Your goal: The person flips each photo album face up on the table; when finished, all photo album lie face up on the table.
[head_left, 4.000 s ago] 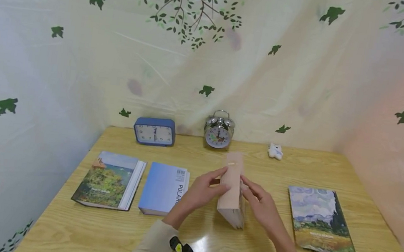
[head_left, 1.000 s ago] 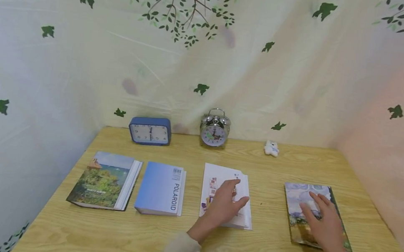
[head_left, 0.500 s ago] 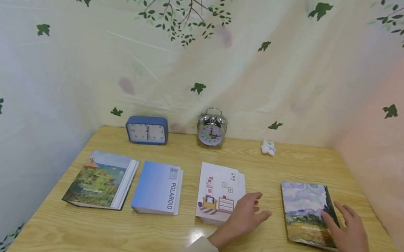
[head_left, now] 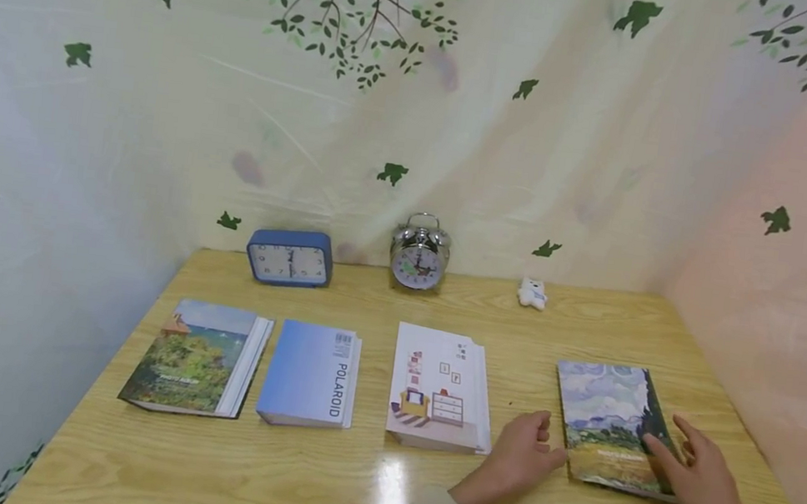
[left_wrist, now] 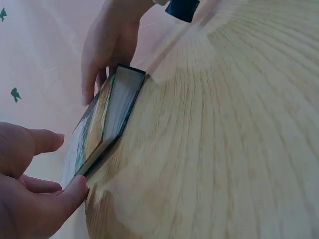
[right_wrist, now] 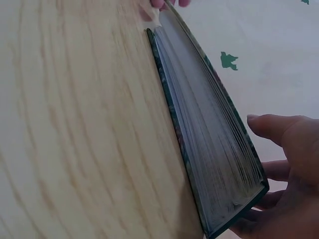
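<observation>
A photo album with a painted landscape cover (head_left: 601, 428) lies at the right of the table. My left hand (head_left: 518, 455) is at its left edge, fingers loosely bent; in the left wrist view a fingertip (left_wrist: 77, 184) is right at the album's corner (left_wrist: 94, 134). Over the album's right edge reaches my right hand (head_left: 708, 479), thumb above the cover and fingers spread beside it. The right wrist view shows the page block (right_wrist: 204, 124) between dark cover boards, with my right fingers (right_wrist: 276, 171) close by the near corner.
Left of my hands lie a white album with a room drawing (head_left: 436, 386), a blue POLAROID album (head_left: 305, 374) and another landscape album (head_left: 197, 357). Along the back stand a blue clock (head_left: 289, 257), a silver alarm clock (head_left: 419, 258) and a small white bear figure (head_left: 533, 293).
The album my hands held upright now lies flat with its white cover up. Both hands have moved right; the left has come over beside the right-hand landscape album.
</observation>
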`<state>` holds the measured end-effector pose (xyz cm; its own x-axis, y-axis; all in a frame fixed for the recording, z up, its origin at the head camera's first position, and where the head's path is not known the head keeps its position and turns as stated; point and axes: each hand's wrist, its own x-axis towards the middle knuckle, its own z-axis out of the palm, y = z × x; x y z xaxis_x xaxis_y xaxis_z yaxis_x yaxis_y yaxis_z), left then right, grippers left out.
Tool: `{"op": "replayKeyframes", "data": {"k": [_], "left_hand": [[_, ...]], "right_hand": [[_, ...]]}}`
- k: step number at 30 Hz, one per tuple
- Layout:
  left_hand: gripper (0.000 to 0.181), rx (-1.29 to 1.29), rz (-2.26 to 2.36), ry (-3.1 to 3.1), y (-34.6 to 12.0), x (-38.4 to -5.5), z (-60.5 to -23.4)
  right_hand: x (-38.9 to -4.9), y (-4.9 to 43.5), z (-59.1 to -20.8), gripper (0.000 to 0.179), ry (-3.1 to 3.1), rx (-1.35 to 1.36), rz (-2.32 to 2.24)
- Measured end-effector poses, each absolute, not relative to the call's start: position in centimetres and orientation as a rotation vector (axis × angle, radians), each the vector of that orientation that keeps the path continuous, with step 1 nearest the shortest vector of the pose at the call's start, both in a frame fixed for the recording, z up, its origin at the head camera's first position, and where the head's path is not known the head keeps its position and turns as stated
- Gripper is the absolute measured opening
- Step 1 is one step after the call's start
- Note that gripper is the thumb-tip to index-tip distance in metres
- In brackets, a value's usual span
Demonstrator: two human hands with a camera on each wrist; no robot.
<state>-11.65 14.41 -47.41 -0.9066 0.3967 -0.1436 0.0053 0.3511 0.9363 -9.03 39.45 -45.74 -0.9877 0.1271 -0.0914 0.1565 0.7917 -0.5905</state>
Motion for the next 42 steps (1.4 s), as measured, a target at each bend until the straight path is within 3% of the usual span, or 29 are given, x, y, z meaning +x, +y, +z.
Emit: {"op": "replayKeyframes", "data": {"k": [6, 17, 28, 39, 42], "left_hand": [[0.017, 0.464, 1.599, 2.313, 16.5, -11.9, -47.9], [0.020, 0.518, 1.450, 2.503, 17.4, -12.2, -47.8], [0.033, 0.623, 1.260, 2.624, 17.1, -12.2, -48.0], [0.025, 0.619, 1.151, 2.697, 17.2, -12.1, -47.4], [0.039, 0.576, 1.151, 2.702, 17.3, -11.9, -47.3]], "right_hand": [[-9.2, 39.9, -46.2, 0.085, 2.824, 0.263, -1.001], [-9.1, 40.1, -46.3, 0.081, 2.775, 0.352, -1.026], [-9.1, 40.5, -46.6, 0.081, 2.595, 0.565, -1.342], [-8.5, 41.1, -45.4, 0.080, 2.384, 0.452, -1.578], [-8.6, 41.1, -45.0, 0.081, 2.360, 0.406, -1.582]]}}
